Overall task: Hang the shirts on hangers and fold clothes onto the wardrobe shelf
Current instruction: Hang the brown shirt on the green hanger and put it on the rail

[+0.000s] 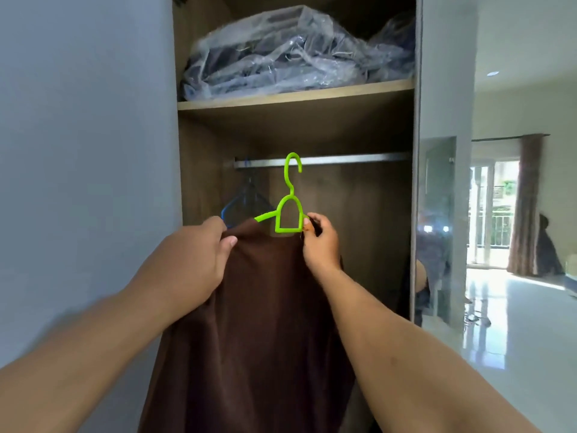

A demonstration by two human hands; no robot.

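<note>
In the head view, a brown shirt [265, 307] is held on a green hanger [288, 214] in front of the open wardrobe. Its left shoulder is gripped by the left hand [199, 254]; hanger and collar are pinched at the right by the right hand [321, 242]. The hook is seen overlapping the rail [343, 159], which lies above and beyond both hands and runs left to right; whether it is hooked on cannot be told.

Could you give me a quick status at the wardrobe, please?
Both hands, left and right, grip brown shirt on green hanger. Rail ahead, unobstructed.
</note>
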